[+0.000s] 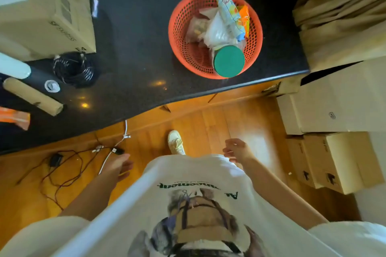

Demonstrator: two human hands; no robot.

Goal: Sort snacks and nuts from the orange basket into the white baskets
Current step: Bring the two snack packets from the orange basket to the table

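Note:
An orange basket [181, 19] stands on the dark counter [133, 48], near its front right edge. Inside lie a jar with a green lid [229, 61], a tall blue-and-orange snack bag [227, 10], clear plastic bags [217, 33] and a packet of nuts [196, 27]. My left hand [117, 166] hangs low beside my body, fingers loosely apart, holding nothing. My right hand [237, 150] also hangs empty with fingers spread, well below the counter edge. No white basket is in view.
A large cardboard box [52, 10] stands at the counter's back left, with coiled black cable [73, 69] and a cardboard tube [33, 96] beside it. Stacked boxes [325, 131] fill the right. Cables [69, 165] trail over the wooden floor. My shoe [176, 142] points toward the counter.

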